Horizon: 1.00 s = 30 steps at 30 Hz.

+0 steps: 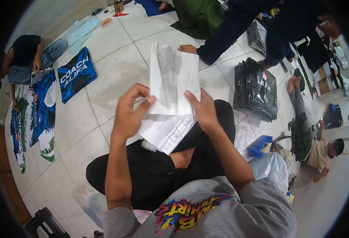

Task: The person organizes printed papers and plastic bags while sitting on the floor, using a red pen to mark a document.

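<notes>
In the head view, my left hand [134, 111] and my right hand [200, 109] hold white paper sheets [174, 75] over my crossed legs, thumbs on the front of the upper sheet. A lower sheet with printed line drawings [166, 131] hangs beneath it, angled down to the left. A tall stack of black packaged items [253, 91] stands on the floor to the right of my right hand.
Folded blue fabric [74, 73] and patterned garments [41, 111] lie left, beside a seated person [25, 55]. A standing person's legs [222, 31] are ahead. Another person [317, 154] sits right, near a blue tape dispenser [253, 146] and plastic bag [271, 170]. A black stool [43, 222] is lower left.
</notes>
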### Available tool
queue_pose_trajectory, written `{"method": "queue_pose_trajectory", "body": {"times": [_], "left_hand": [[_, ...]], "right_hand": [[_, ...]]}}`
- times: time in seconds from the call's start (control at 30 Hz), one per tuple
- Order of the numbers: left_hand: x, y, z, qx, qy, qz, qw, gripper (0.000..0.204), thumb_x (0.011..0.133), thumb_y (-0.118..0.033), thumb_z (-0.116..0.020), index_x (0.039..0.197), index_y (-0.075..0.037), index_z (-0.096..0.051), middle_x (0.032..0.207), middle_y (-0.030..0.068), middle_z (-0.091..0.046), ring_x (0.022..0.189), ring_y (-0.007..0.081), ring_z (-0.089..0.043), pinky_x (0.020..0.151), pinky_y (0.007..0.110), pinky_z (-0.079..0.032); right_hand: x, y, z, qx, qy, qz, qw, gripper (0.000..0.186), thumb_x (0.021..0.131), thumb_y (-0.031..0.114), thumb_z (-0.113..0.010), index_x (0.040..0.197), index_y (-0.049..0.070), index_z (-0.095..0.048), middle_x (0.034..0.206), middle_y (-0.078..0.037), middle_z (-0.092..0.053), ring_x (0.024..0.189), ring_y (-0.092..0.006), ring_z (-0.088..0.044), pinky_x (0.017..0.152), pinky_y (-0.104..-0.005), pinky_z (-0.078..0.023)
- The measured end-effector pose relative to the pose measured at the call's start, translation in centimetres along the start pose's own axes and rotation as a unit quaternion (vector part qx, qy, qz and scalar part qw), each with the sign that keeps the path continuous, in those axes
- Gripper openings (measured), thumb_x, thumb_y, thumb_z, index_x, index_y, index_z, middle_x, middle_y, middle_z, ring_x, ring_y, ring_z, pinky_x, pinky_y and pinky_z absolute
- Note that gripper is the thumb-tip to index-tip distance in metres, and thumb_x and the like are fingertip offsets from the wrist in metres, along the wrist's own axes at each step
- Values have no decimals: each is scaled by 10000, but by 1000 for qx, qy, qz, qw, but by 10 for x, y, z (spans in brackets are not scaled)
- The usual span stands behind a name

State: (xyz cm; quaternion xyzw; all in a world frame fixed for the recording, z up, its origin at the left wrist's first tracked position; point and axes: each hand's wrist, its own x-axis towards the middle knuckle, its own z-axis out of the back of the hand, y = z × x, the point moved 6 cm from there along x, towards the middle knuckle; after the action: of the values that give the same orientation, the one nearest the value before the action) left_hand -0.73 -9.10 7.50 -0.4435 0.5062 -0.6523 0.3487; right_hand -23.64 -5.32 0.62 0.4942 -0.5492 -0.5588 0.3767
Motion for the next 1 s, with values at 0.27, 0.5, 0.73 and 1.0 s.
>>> {"method": "queue_pose_trajectory", "body": {"times": [0.27,0.5,0.73,1.0], "left_hand": [[-15,-16,-75,263,25,-180,948,298,877,-33,-692,1174,-40,-681,1294,145,-657,1258,362,-568,1078,437,-441],[-13,2,-74,222,24,-197,954,223,843,12,-702,1064,-18,-700,1046,135,-723,1029,325,-679,903,399,-539],[-6,33,-70,28,-33,4,999,348,900,-171,-776,1157,-1,-614,1056,123,-697,975,227,-691,822,342,-556],[-3,45,-64,-136,-26,127,982,248,998,-98,-646,1191,57,-630,1062,119,-705,916,157,-687,763,329,-634]], "right_hand": [[-5,-35,-24,94,151,-107,978,480,1084,315,-496,1473,42,-433,1044,-45,-621,891,-128,-604,802,-249,-497],[-12,-30,-12,264,118,-87,953,472,1048,443,-548,1144,-5,-662,925,-95,-689,819,-179,-676,715,-290,-538],[-16,-19,11,-13,38,0,999,378,1045,329,-610,896,4,-736,692,55,-568,629,-60,-484,557,-251,-357],[-31,7,-8,-109,104,-23,988,337,1039,299,-626,1132,-11,-722,896,-26,-709,852,-75,-578,780,-282,-490]]}}
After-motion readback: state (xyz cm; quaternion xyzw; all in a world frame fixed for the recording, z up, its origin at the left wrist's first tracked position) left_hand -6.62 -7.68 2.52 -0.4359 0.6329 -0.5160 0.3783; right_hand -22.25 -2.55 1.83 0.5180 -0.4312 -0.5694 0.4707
